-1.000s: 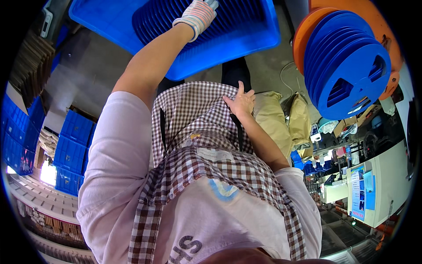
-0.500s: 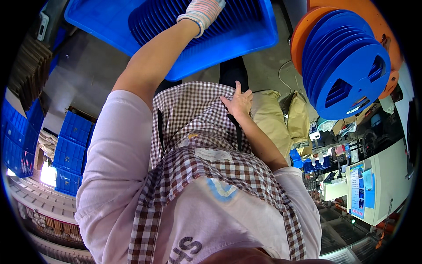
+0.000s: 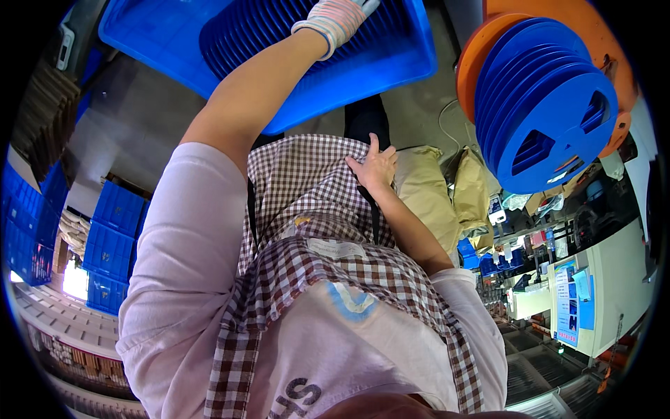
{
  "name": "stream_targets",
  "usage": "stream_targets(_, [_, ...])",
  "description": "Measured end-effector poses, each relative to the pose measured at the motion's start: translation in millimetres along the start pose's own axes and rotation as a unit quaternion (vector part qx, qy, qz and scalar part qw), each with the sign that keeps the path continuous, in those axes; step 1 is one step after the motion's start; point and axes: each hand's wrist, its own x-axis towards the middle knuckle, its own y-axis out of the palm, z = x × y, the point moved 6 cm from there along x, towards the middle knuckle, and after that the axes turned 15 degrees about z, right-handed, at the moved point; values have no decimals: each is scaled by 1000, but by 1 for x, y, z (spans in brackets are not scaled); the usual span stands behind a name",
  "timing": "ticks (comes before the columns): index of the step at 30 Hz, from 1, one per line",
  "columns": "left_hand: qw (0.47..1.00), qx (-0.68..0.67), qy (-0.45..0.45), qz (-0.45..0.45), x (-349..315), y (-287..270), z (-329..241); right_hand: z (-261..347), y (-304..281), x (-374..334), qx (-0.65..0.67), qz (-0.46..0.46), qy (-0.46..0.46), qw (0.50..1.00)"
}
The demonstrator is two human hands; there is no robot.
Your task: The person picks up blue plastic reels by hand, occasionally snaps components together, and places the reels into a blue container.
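My left hand (image 3: 336,24), in a striped knit glove with grey fingertips, reaches across to a row of blue plastic reel discs (image 3: 241,42). They stand on edge, packed close together, inside a blue plastic bin (image 3: 307,99). The gloved fingers look stretched out over the tops of the discs, partly cut off by the upper picture edge; no disc is seen lifted. Bare and with fingers spread, my right hand (image 3: 377,168) rests on the brown-and-white checked apron (image 3: 307,167) over my lap, holding nothing.
At the right, several blue reel discs (image 3: 551,140) are stacked against an orange round plate (image 3: 466,70). Tan sacks (image 3: 422,185) lie beside my right forearm. Blue crates (image 3: 112,241) are piled at the left, and a white cabinet (image 3: 614,293) stands at the far right.
My left hand has slid a little to the right along the row of discs. My right hand stays on the apron, and the whole view has shifted slightly.
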Motion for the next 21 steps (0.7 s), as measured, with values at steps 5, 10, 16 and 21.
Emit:
stream_targets(5, [1000,-15,-25,-10,11,-6,2,0,1,1,-11,11,18,1000])
stream_targets(10, [999,-27,-31,-23,18,0,1,1,2,2,-7,7,14,1000])
stream_targets(16, [998,-36,-29,-34,19,3,1,1,0,0,-11,-3,7,1000])
stream_targets(21, [999,-33,-27,-29,19,1,0,0,1,0,-1,-6,4,1000])
